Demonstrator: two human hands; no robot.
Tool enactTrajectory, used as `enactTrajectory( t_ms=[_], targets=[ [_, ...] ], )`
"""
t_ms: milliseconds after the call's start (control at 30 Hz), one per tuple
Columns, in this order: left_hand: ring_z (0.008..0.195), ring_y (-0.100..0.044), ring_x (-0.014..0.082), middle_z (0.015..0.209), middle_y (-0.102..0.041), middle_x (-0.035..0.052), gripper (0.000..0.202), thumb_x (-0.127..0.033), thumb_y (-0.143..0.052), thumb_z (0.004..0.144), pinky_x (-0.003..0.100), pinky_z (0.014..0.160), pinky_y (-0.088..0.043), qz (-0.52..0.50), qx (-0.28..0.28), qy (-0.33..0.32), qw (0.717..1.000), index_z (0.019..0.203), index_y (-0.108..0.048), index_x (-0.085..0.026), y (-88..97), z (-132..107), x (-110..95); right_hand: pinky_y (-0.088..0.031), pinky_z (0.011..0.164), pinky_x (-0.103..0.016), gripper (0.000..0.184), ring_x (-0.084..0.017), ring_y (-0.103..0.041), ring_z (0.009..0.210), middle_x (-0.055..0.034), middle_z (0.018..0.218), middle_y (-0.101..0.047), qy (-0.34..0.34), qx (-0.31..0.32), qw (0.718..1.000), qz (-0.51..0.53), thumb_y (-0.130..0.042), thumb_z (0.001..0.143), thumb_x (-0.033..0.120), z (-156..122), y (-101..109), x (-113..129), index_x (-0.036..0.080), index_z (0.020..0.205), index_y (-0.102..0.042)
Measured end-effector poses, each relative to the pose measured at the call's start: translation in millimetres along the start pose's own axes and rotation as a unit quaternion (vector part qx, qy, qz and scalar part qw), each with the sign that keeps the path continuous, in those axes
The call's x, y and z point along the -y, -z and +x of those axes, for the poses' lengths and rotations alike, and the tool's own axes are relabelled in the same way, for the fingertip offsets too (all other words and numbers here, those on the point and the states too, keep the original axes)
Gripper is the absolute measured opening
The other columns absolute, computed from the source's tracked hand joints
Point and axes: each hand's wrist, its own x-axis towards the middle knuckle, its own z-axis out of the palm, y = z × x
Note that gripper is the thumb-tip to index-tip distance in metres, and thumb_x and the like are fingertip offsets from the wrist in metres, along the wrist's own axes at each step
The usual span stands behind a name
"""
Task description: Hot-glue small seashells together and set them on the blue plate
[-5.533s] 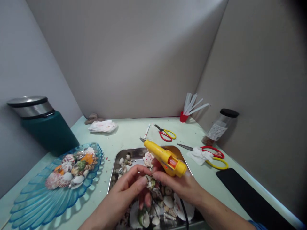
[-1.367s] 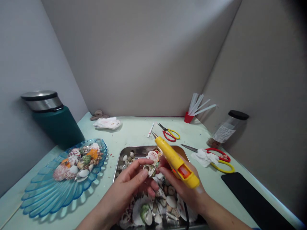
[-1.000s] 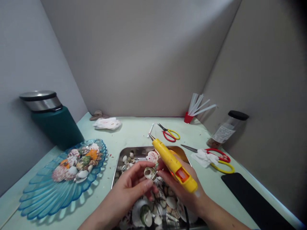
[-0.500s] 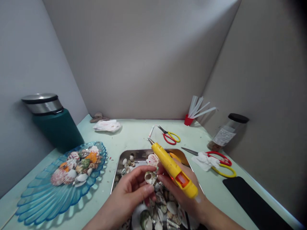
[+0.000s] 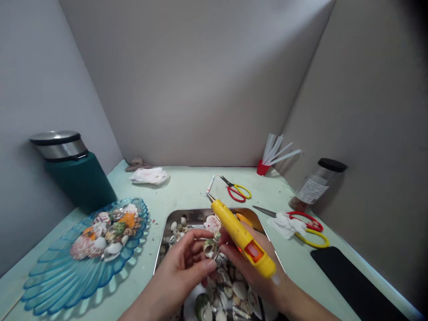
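A small pale, greenish shell (image 5: 209,247) is pinched between the fingertips of my left hand (image 5: 182,274) and my right hand (image 5: 254,272), just above a metal tray (image 5: 174,218) full of mixed seashells. My right hand also grips a yellow glue gun (image 5: 242,238); its nozzle points up and away to the left, over the tray's far edge. Both hands have their fingers curled closed. The gun's black cord runs down past my right wrist.
A blue glass dish (image 5: 67,276) with coloured shells lies at left beside a dark green bin (image 5: 75,178). Two pairs of red-yellow scissors (image 5: 237,189) (image 5: 306,225), tissue, a red cup of glue sticks (image 5: 265,167), a jar (image 5: 316,185) and a black pad (image 5: 354,283) lie around.
Both hands have kept turning the small shell between their fingertips over the tray. The glue gun stays in my right hand, its nozzle swung from left to more upright.
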Motion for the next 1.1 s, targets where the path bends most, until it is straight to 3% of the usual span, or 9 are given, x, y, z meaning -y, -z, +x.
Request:
enactTrajectory(
  t_ms=[600,700,900,1100],
  targets=[
    [0.067,-0.055,0.0104,0.084,-0.059,0.0006,0.032,-0.025,-0.069,0.074,0.023,0.060,-0.041,-0.012,0.017,-0.003,1.000,0.101,-0.052,-0.020,-0.4,-2.1,-4.0,-0.046,0.071,-0.025,0.013,-0.015,-0.058,0.078,0.0010,0.086,-0.060,-0.010,0.002,1.000,0.007,-0.061,0.081,0.020,-0.1,0.3,-1.2,0.023,0.092,-0.055],
    [0.069,-0.055,0.0115,0.086,-0.059,0.0010,0.031,-0.026,-0.069,0.074,0.023,0.059,-0.042,0.002,-0.003,-0.011,1.000,0.101,-0.054,-0.020,1.3,-1.6,-4.5,-0.047,0.071,-0.025,0.010,-0.015,-0.059,0.077,0.0015,0.084,-0.060,-0.009,-0.017,1.000,0.012,-0.060,0.082,0.021,0.6,0.6,-2.7,0.023,0.090,-0.056],
    [0.056,-0.051,0.0113,0.063,-0.059,-0.0015,0.036,-0.032,-0.064,0.077,0.022,0.051,-0.041,0.000,-0.060,-0.002,0.998,0.109,-0.053,-0.018,2.3,-2.2,-7.5,-0.049,0.073,-0.025,0.011,-0.016,-0.060,0.081,0.0006,0.087,-0.062,-0.018,-0.061,0.998,-0.009,-0.059,0.083,0.024,1.6,2.2,-3.3,0.024,0.094,-0.057],
    [0.056,-0.056,0.0129,0.065,-0.064,0.0025,0.043,-0.035,-0.062,0.079,0.026,0.058,-0.045,-0.040,-0.047,0.022,0.998,0.116,-0.051,-0.016,-1.1,-4.4,-12.8,-0.048,0.072,-0.025,0.013,-0.015,-0.060,0.081,0.0017,0.087,-0.062,-0.015,-0.032,0.999,0.002,-0.060,0.083,0.024,1.0,2.1,-1.0,0.024,0.095,-0.056]
  ],
)
